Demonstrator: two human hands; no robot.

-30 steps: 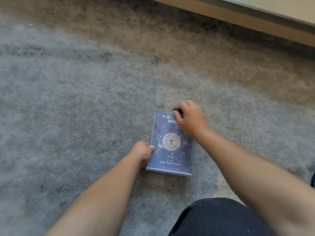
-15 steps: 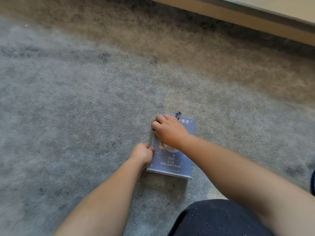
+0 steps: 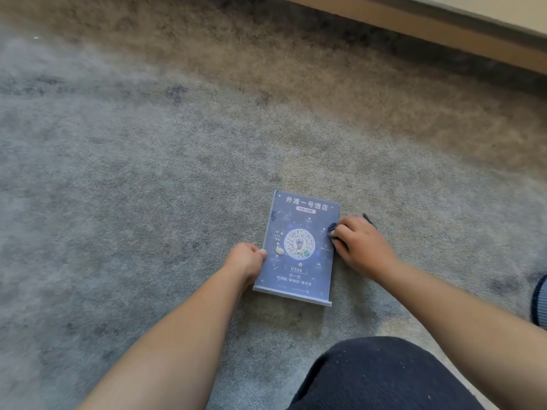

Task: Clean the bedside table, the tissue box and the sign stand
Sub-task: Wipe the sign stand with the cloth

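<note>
One of three items is getting wiped: sign stand (image 3: 299,247) flat on the carpet (image 3: 118,202), left hand (image 3: 247,260) gripping its edge, right hand (image 3: 359,247) fingers bunched around a dark cloth (image 3: 332,226) at its right edge. Bedside table and tissue box aren't visible, so probably plenty left.

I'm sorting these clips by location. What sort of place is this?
Probably a hotel room floor. The blue acrylic sign stand carries a hotel name, a QR code and "V526", and it lies flat on grey wall-to-wall carpet near a beige baseboard.
</note>
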